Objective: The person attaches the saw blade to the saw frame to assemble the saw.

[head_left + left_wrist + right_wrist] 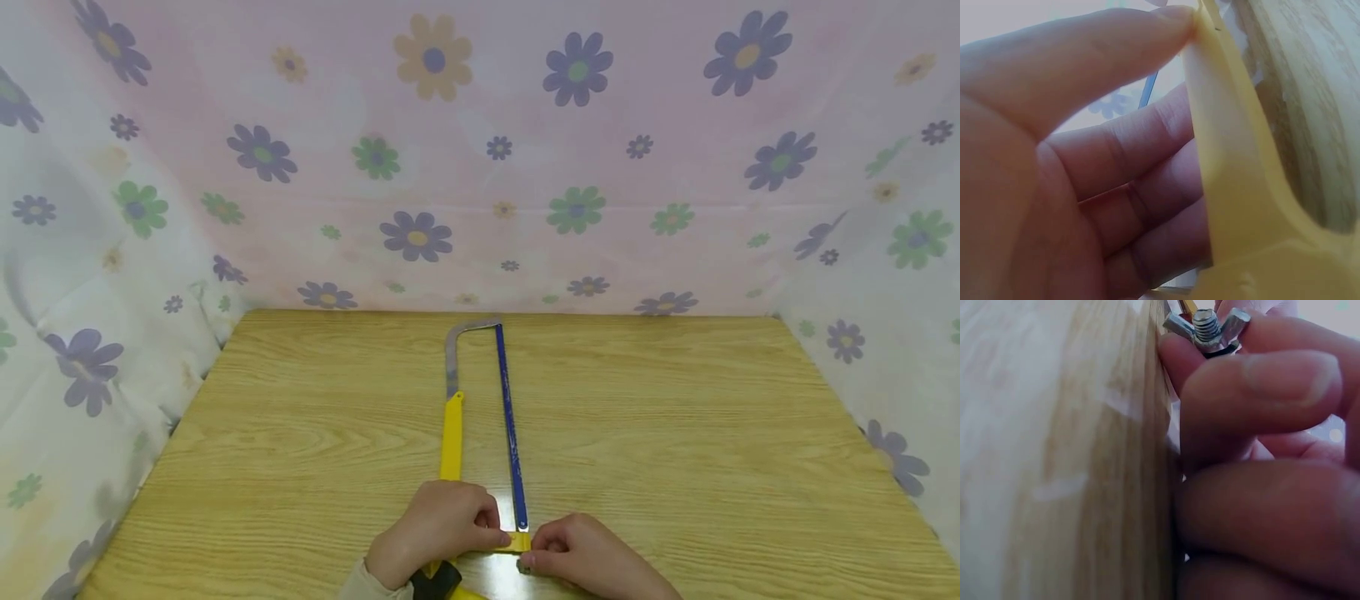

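A hacksaw lies on the table, its metal bow (pixel 452 358) at the far end and its blue blade (pixel 510 417) running toward me. My left hand (pixel 446 525) grips the yellow handle end (pixel 514 542) close to the blade's near end. In the left wrist view the thumb presses the edge of the yellow frame (pixel 1229 137), with curled fingers along its side. My right hand (pixel 588 554) pinches a metal wing nut (pixel 1207 337) on a threaded bolt, right beside that yellow end. The handle's lower part is partly hidden beneath the left hand and wrist.
A black wrist strap (pixel 437 581) shows by the left sleeve (pixel 371 583). The wood-grain table (pixel 675 417) reaches back to a flower-patterned cloth (pixel 480 183), which also hangs along both sides.
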A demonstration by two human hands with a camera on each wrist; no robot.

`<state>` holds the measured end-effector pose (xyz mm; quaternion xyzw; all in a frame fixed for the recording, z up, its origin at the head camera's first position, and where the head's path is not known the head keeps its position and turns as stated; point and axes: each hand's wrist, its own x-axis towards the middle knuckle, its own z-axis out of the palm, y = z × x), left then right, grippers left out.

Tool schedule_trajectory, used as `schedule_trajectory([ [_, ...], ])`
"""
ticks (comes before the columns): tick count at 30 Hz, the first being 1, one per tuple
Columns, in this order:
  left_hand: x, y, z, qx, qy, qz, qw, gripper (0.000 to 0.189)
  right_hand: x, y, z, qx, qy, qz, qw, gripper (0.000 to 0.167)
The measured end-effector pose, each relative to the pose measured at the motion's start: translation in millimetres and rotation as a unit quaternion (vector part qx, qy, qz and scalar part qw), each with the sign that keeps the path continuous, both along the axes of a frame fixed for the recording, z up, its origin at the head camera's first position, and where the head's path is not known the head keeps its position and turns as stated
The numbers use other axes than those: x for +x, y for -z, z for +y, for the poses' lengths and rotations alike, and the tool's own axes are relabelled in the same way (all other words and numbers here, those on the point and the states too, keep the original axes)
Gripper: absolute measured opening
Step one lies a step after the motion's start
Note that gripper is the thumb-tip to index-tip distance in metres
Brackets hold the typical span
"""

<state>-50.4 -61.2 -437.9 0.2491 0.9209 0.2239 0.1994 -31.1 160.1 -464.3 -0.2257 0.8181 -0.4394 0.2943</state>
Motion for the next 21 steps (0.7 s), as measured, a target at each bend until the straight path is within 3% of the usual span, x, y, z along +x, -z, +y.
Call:
schedule_trajectory([
  [21,1.5,0.1,1.0,-0.002,0.002,0.021,0.9998,0.022,1.3,1.0,1.0,-0.013,0.021,-0.032,0.9992,0.022],
])
